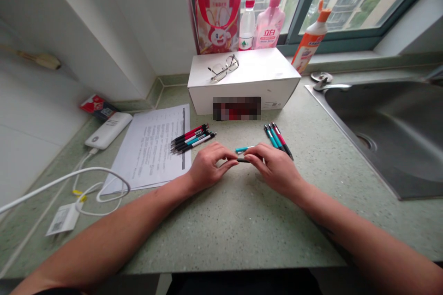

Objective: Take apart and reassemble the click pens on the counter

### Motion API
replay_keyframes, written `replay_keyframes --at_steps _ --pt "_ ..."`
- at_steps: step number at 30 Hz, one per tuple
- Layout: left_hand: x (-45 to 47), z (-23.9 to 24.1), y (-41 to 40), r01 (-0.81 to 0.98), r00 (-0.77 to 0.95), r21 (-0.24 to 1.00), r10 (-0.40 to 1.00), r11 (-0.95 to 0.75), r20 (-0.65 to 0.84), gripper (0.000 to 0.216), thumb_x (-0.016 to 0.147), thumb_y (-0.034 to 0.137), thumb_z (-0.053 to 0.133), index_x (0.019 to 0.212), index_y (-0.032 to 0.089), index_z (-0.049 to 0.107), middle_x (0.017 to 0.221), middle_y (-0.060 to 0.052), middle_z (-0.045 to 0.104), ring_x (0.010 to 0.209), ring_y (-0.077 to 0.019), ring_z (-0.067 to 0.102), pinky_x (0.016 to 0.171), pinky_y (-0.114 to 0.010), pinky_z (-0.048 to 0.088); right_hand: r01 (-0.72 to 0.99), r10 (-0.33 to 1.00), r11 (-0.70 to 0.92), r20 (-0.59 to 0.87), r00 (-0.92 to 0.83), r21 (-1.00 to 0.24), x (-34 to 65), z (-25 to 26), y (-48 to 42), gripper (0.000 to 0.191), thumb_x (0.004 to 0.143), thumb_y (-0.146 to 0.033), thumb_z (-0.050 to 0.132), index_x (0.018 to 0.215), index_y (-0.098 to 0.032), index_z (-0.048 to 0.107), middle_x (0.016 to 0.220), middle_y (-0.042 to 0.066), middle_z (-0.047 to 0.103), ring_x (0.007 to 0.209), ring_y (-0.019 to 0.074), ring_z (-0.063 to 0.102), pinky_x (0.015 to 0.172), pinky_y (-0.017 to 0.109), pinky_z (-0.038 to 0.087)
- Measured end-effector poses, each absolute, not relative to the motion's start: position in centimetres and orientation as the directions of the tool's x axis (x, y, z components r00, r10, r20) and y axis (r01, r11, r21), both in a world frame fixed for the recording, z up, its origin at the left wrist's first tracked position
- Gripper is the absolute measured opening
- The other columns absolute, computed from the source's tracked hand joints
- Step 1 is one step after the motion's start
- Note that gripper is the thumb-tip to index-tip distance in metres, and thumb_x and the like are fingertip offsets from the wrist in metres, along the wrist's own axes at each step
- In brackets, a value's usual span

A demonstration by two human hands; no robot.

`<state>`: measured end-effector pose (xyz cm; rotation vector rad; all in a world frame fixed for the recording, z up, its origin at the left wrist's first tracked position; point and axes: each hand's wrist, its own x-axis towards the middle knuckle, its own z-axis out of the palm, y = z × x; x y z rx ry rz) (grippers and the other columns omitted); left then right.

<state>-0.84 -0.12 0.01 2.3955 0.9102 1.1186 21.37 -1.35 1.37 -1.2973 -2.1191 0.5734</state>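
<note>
My left hand [210, 164] and my right hand [277, 165] face each other low over the counter, each pinching one end of a slim dark pen part [244, 160]. Its ends are hidden in my fingertips. Just behind it lies a teal pen barrel [243, 149], partly covered by my right hand. Beyond that hand, teal and red pens [277, 139] rest side by side. To the left, a pile of several pens [192, 139] in red, white, teal and black lies across the edge of the printed paper sheets [147, 152].
A white box [242, 73] carrying eyeglasses [223, 69] stands at the back, with bottles [271, 23] and a bag [218, 14] behind. The steel sink [391, 124] is on the right. At left are a white power bank [108, 130], a cable [100, 170] and a tagged plug [64, 218].
</note>
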Motion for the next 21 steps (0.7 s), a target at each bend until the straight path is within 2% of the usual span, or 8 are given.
replay_keyframes --at_steps 3,6,10,13,21 --pt "-0.6 0.0 -0.3 0.460 0.617 0.419 0.621 -0.783 0.483 0.009 0.092 0.026 0.068 0.089 0.018 0.069 0.083 -0.006 0.072 0.079 -0.0194 0.062 0.075 -0.035 0.049 0.724 0.902 0.433 0.249 -0.354 -0.537 21.8 1.3 -1.0 0.021 0.099 -0.037 0.056 0.093 -0.022 0.069 0.093 0.004 0.069 0.072 0.0159 0.063 0.066 0.031 0.045" --pt "-0.6 0.0 -0.5 0.528 0.667 0.345 0.630 -0.776 0.397 0.008 0.090 0.027 0.069 0.087 0.019 0.069 0.084 -0.006 0.070 0.081 -0.0209 0.059 0.076 -0.036 0.046 0.791 0.899 0.437 0.197 -0.390 -0.427 22.1 0.9 -0.8 0.012 0.095 -0.030 0.060 0.094 -0.022 0.069 0.099 0.004 0.068 0.070 0.0151 0.063 0.062 0.030 0.042" --pt "-0.9 0.0 -0.4 0.569 0.618 0.375 0.682 -0.732 0.392 0.013 0.090 0.031 0.069 0.089 0.018 0.069 0.088 -0.007 0.069 0.083 -0.0220 0.059 0.078 -0.038 0.045 0.824 0.890 0.456 0.161 -0.427 -0.337 22.0 0.4 -0.8 0.012 0.095 -0.028 0.059 0.090 -0.022 0.069 0.096 0.004 0.067 0.072 0.0164 0.064 0.059 0.030 0.039" --pt "-1.1 -0.1 -0.1 0.623 0.535 0.402 0.741 -0.671 0.407 0.011 0.093 0.027 0.065 0.089 0.018 0.070 0.086 -0.007 0.067 0.082 -0.0218 0.058 0.078 -0.039 0.045 0.833 0.885 0.466 0.182 -0.430 -0.299 22.0 0.3 -0.7 0.018 0.097 -0.028 0.054 0.088 -0.021 0.068 0.093 0.005 0.066 0.071 0.0166 0.062 0.058 0.031 0.038" --pt "-1.2 -0.6 0.6 0.690 0.495 0.396 0.794 -0.606 0.353 0.008 0.093 0.021 0.065 0.088 0.018 0.070 0.087 -0.006 0.068 0.083 -0.0214 0.059 0.076 -0.037 0.045 0.841 0.881 0.471 0.198 -0.430 -0.266 22.4 0.2 -0.6 0.018 0.095 -0.024 0.053 0.083 -0.020 0.067 0.088 0.005 0.064 0.071 0.0165 0.061 0.061 0.031 0.040"
